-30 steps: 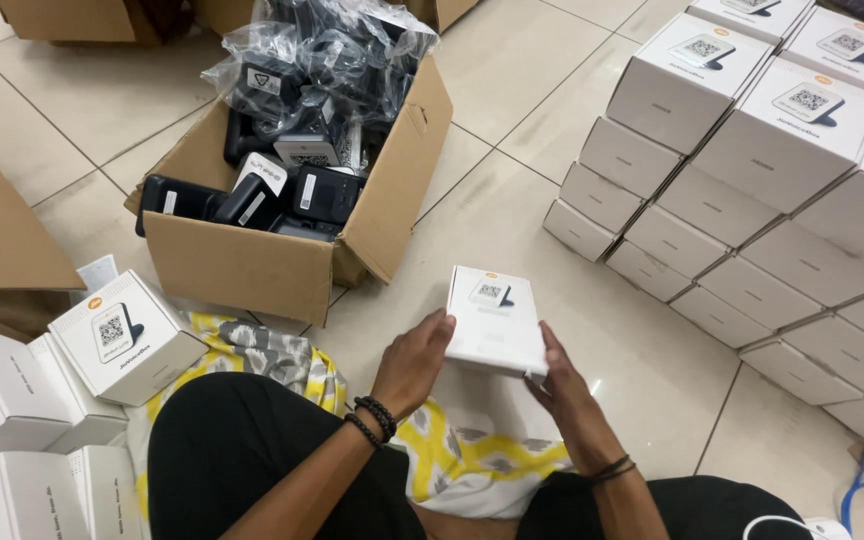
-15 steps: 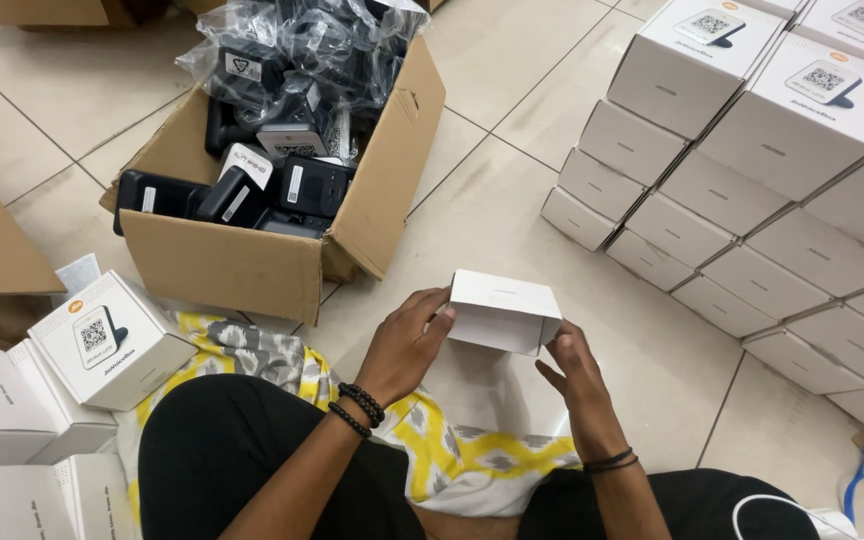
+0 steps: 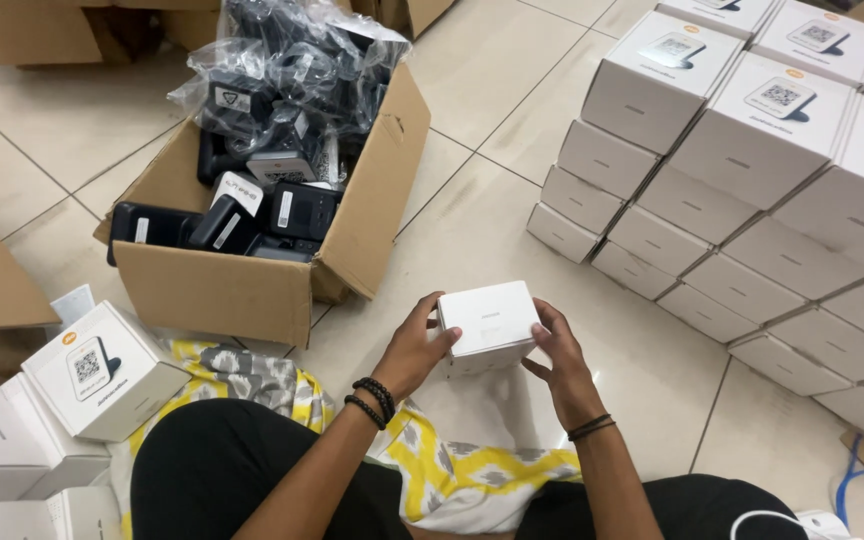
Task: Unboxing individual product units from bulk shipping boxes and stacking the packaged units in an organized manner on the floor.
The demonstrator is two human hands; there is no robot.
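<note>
So the small white box point(image 3: 487, 325) sits up in the air over the tile floor point(image 3: 512, 90), just past the knees, one flat face turned up so it's easy to look over. Left hand point(image 3: 414, 350) cups the left side with the thumb on the near edge, right hand point(image 3: 557, 355) clamps the right side with fingers curled around it; both are closed on it, which keeps it level. The open cardboard box point(image 3: 252, 290) full of bagged black gadgets point(image 3: 282, 100) is within arm's reach ahead-left. Stacked white boxes point(image 3: 742, 170) line the right, more boxes point(image 3: 102, 370) lie near the left knee, on a yellow patterned cloth point(image 3: 452, 470).
</note>
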